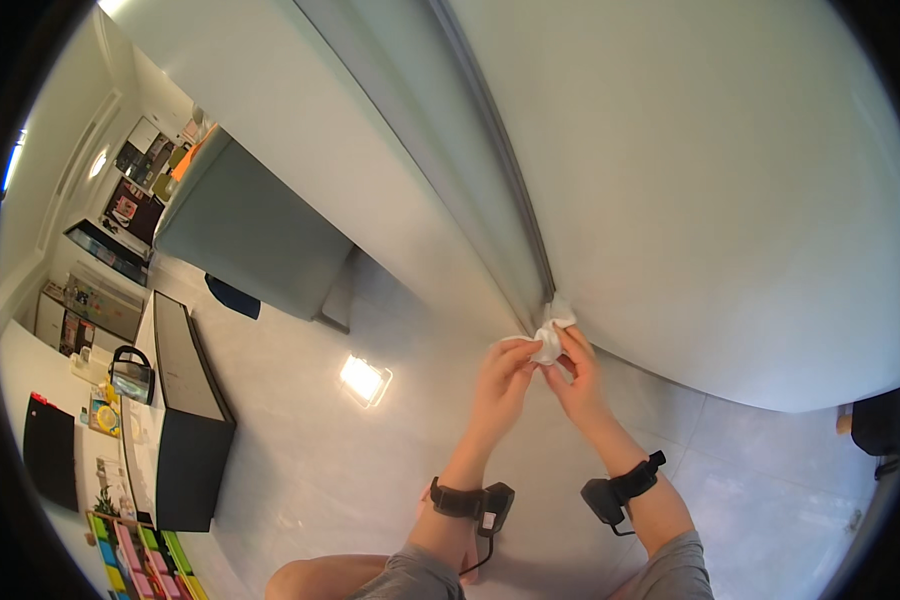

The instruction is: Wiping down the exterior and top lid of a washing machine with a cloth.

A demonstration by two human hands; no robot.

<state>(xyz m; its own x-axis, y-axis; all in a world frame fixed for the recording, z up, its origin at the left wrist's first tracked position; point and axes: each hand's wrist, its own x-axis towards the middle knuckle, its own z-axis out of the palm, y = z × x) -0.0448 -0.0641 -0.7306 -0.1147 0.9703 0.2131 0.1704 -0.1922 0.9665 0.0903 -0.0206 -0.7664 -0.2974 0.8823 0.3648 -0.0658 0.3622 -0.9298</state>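
Note:
Both my hands hold a crumpled white cloth or tissue [549,343] between the fingertips. My left hand [508,379] grips its left side, and my right hand [576,367] grips its right side. The cloth is at the lower end of a narrow gap beside a large pale panel [705,195], where a grey edge strip [506,142] runs down to it. Left of the gap stands another pale upright surface [360,157]. Each of my wrists wears a black strapped device with a cable. The cloth's far end, at the gap, is blurred.
Glossy light floor tiles [307,450] lie below. At left stand a grey-green block-shaped piece of furniture [262,225], a low cabinet with dark sides [195,465] and a rack of coloured bins [146,559]. A black object [885,420] is at the right edge.

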